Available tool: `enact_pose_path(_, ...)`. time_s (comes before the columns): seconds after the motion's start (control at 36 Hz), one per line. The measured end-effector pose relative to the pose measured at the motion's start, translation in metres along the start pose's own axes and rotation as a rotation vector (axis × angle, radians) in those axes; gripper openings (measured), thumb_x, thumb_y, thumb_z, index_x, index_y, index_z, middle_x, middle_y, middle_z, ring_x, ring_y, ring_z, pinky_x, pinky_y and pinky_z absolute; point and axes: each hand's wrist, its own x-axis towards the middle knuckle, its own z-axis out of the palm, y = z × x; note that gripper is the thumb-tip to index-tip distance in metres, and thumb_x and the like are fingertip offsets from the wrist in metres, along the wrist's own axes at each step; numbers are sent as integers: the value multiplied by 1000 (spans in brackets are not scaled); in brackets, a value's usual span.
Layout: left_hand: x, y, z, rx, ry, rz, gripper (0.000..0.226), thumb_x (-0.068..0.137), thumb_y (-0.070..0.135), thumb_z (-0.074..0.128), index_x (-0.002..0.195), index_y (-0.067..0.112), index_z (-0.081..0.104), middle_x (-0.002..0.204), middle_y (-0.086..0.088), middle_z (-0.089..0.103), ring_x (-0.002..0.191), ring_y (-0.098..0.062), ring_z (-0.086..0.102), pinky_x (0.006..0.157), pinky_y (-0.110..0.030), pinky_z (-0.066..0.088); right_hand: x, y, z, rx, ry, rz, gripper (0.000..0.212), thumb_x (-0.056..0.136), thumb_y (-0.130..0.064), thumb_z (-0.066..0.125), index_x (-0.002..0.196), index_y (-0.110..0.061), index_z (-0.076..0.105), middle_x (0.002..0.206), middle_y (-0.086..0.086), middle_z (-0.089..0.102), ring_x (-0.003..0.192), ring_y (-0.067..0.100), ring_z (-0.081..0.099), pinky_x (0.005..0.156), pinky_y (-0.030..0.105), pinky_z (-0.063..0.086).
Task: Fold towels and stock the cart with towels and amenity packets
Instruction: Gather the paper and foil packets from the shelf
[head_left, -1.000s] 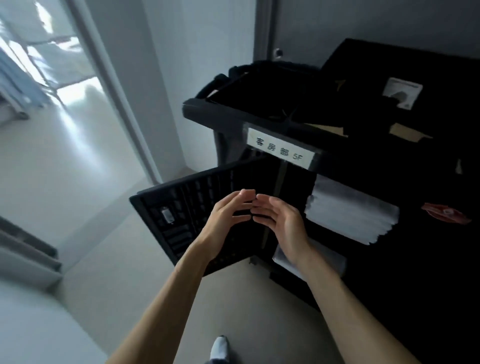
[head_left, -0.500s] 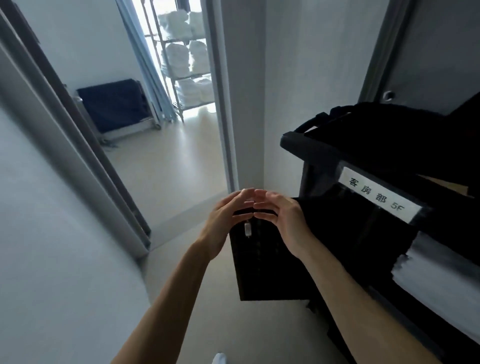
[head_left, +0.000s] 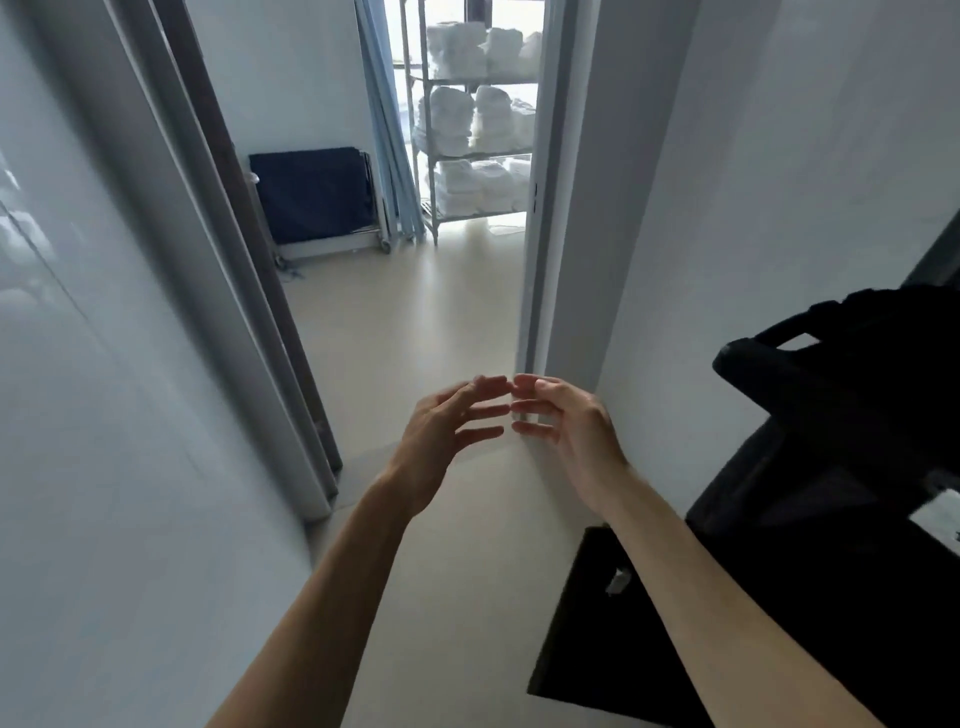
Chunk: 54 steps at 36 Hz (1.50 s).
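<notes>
- The left hand (head_left: 447, 431) and the right hand (head_left: 566, 426) were held up in front of the person, side by side.
- Both hands had loose, spread fingers, and they held nothing.
- The fingertips of the two hands pointed at each other and nearly met. I could not tell if they touched.
- The towels (head_left: 470, 130) were far ahead, straight past the hands, through the doorway (head_left: 395, 312).
- They sat in white stacks on a rack (head_left: 423, 171) with several shelves, one stack above the next.
- The stacks looked wider than tall, and they ran left to right along each shelf.
- Both hands were well apart from the towels, and neither hand looked nearer than the other.
- The cart (head_left: 841, 447) was dark and stood at the person's right, near the right arm.
- A flat dark door (head_left: 613, 639) hung out low from the cart, under the right arm.
- So the towels lay ahead and the cart lay to the right.
- I think the person had to walk through the doorway first, then reach for a stack with both hands.
- No packets could be seen.
</notes>
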Motion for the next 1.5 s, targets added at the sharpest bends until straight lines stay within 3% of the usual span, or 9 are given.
enact_pose_path(0.47,215,20,-143,-60,50,0,35,106,27,42,127,10,63,126,-4,69,117,-24,66,101,-47,52,240,10,79,23,89,52,27,100,-16,47,112,-7,70,107,9,74,102,26,69,73,28,58)
enact_pose_path(0.64,281,8,-176,-74,164,8,35,104,29,43,129,13,62,127,1,69,117,-20,65,99,-43,53,331,25,98,93,45,51,28,100,-15,46,112,-4,69,108,11,74,101,28,70,83,40,59)
enact_pose_path(0.92,431,32,-259,-105,457,28,34,105,20,40,116,1,66,115,-15,73,109,-32,68,100,-48,51,519,48,102,223,-20,110,29,97,-12,45,105,-5,72,98,11,75,92,25,71,74,36,59)
enact_pose_path(1.06,490,44,-288,-144,496,92,35,105,20,39,118,1,65,114,-17,72,108,-33,69,92,-43,54,596,46,97,193,-24,128,30,97,-11,44,104,-4,72,101,16,74,91,27,71,73,36,59)
enact_pose_path(1.25,558,21,-319,-252,577,92,34,105,19,40,118,0,66,115,-19,71,109,-35,68,94,-45,53,687,48,113,139,-64,147,31,98,-9,41,106,-2,70,100,16,74,92,29,70,76,37,57)
enact_pose_path(1.5,718,-9,-400,-355,576,56,35,104,21,41,119,0,65,116,-19,71,109,-34,68,94,-43,54,841,76,186,243,-69,162,33,97,-10,39,110,1,67,104,19,70,95,30,68,83,40,54)
